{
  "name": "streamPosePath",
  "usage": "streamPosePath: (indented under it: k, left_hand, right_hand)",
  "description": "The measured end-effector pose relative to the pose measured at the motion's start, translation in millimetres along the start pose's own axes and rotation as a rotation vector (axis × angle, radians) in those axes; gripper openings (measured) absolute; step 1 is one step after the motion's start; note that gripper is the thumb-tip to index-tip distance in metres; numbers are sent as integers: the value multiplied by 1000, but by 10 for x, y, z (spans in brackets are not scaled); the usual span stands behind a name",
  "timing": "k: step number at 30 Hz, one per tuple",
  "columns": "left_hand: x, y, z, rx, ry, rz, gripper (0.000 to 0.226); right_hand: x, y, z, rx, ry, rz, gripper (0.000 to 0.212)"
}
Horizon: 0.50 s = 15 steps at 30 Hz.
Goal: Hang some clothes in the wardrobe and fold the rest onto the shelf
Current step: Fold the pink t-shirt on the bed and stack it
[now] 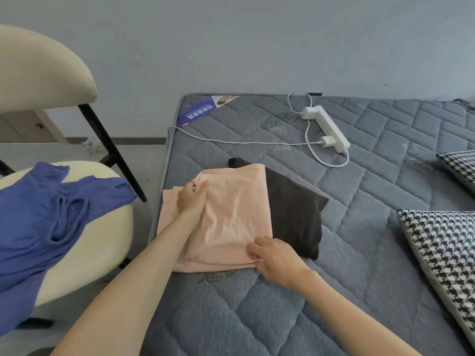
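Pink top (231, 217) lies part-folded on mattress (359, 201) near its left edge, overlapping black garment (295, 214). Left hand (191, 199) pinches the fold at the top's far left side. Right hand (276, 260) grips its near right corner, fingers curled. Blue garment (38, 214) draped over chair (102, 227). Power strip (329, 129) and 2 pillows (447, 265) on mattress.
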State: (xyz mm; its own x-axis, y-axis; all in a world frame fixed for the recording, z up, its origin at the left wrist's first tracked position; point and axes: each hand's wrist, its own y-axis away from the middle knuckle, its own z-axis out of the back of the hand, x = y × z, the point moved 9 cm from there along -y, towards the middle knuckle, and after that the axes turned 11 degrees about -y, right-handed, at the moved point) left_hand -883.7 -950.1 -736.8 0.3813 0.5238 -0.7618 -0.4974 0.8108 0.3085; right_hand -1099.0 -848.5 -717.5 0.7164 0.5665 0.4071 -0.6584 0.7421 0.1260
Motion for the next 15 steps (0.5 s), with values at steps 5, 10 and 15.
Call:
streamPosePath:
  k: [5, 10, 15]
  left_hand:
    - [-139, -189, 115, -42, 244, 64, 34]
    - [16, -118, 22, 152, 525, 352, 40]
    - [270, 129, -94, 252, 136, 225, 57]
  right_hand:
    - [-52, -14, 57, 101, -19, -55, 10]
    - [-131, -4, 18, 140, -53, -119, 12]
    - [-94, 9, 44, 30, 12, -56, 16]
